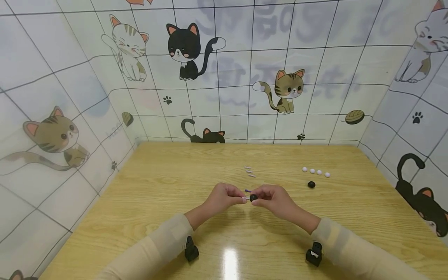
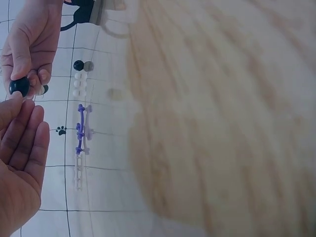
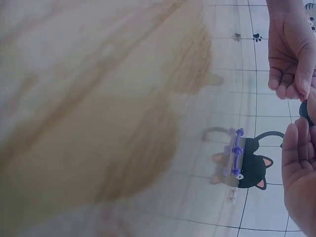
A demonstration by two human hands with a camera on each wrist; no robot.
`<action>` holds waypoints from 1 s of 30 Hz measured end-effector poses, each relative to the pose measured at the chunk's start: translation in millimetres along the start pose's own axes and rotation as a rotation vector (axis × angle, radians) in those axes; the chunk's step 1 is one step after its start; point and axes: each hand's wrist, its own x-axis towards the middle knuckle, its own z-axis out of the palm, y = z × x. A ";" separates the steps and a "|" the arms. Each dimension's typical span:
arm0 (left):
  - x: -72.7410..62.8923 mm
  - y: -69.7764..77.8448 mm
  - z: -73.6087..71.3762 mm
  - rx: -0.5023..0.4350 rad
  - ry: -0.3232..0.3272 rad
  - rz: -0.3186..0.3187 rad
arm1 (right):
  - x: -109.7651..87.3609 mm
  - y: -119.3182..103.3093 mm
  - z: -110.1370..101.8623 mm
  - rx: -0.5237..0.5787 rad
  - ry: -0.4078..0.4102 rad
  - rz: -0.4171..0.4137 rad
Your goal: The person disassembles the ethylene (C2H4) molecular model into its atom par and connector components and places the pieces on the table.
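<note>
In the head view my left hand (image 1: 225, 195) pinches a short white stick (image 1: 246, 198) between thumb and fingers. My right hand (image 1: 276, 199) holds a black ball (image 1: 253, 198) in its fingertips, and the stick's end meets the ball. Whether the stick sits inside the ball cannot be made out. The ball (image 2: 19, 87) also appears between both hands in the left wrist view, and partly hidden at the right edge of the right wrist view. Just behind the fingers lie purple knobbed rods (image 3: 238, 150), mostly hidden in the head view.
Beyond the hands, several thin white sticks (image 1: 249, 172) lie on the wooden table (image 1: 168, 171). Toward the right is a row of white balls (image 1: 312, 171), with another black ball (image 1: 311, 184) in front. Cat-print walls (image 1: 238, 77) enclose the back and sides.
</note>
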 end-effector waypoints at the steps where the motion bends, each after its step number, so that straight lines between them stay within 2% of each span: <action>1: 0.2 -0.1 0.4 -0.001 0.001 0.003 | -0.2 0.3 -0.5 -0.003 0.000 0.000; 10: 0.1 6.0 2.6 -0.007 -0.003 0.022 | -2.2 0.0 -4.9 -0.013 0.005 -0.035; 20: 1.7 5.4 5.4 -0.017 0.005 0.017 | -3.6 0.5 -7.5 0.005 -0.010 -0.008; 30: 0.7 7.5 8.3 0.007 0.005 0.030 | -6.8 1.9 -10.1 0.003 -0.010 -0.031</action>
